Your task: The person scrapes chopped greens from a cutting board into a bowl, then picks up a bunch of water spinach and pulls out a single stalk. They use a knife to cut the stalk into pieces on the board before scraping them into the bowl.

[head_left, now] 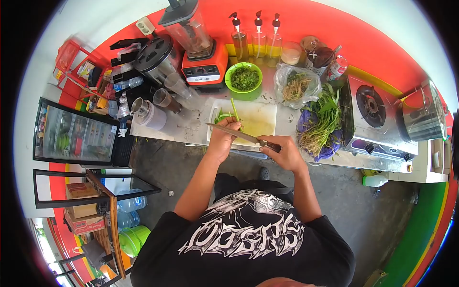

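Note:
My right hand (287,154) is closed around the dark handle of a kitchen knife (239,134). The blade points left and passes across the fingers of my left hand (224,139). Those fingers pinch a green stalk (234,109) that sticks up over the white cutting board (267,114). A few cut greens (221,116) lie at the board's left side. Behind the board sits a lime-green bowl (248,95) holding chopped greens (244,78). To the right, a bunch of leafy greens with roots (322,122) rests on a purple plastic bag (302,125).
A red blender (204,64), steel cups (143,111) and pump bottles (258,40) line the back and left of the metal counter (184,129). A clear plastic bag (297,85) holds more greens. At right stand a gas stove (370,107) and a large pot (423,115).

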`<state>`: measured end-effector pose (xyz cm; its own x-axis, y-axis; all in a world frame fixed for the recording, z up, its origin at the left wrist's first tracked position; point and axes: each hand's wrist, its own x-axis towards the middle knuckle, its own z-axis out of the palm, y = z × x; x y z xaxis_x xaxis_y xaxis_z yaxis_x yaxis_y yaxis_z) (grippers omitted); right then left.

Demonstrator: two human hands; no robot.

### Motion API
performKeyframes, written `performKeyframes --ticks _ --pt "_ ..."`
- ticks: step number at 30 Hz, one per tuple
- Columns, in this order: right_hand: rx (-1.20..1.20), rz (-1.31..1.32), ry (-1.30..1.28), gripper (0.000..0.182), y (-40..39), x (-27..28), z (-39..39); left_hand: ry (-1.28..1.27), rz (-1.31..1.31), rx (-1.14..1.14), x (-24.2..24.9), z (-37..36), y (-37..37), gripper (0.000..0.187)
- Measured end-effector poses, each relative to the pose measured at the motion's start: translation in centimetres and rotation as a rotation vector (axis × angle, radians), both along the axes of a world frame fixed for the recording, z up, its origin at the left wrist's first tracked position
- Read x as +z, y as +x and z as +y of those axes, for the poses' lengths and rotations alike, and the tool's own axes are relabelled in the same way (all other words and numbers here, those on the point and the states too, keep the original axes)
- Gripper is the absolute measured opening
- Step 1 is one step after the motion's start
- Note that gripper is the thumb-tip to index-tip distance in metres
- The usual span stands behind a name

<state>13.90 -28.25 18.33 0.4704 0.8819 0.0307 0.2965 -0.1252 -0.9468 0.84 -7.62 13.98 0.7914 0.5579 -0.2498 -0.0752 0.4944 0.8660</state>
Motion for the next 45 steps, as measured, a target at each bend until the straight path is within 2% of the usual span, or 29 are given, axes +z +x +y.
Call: performKeyframes --ticks 17,27,38,45 --pt "-0.099 -0.006 0.006 0.033 0.7 0.2 -2.6 -0.095 -0.110 -0.028 0.4 -2.3 2.0 0.020" --pt "-0.107 0.021 0.017 0.032 1.1 -0.6 -3.3 -0.069 -0.104 -0.052 0.0 -2.9 2.2 0.015" --pt "-0.134 -0.012 0.074 0.031 1.4 -0.6 -3.4 -0.253 -0.168 -0.076 -0.4 -3.9 2.8 0.015" --pt "-0.130 0.015 0.061 0.031 1.9 -0.5 -3.7 -0.219 -0.167 -0.102 1.7 -3.6 4.1 0.017"
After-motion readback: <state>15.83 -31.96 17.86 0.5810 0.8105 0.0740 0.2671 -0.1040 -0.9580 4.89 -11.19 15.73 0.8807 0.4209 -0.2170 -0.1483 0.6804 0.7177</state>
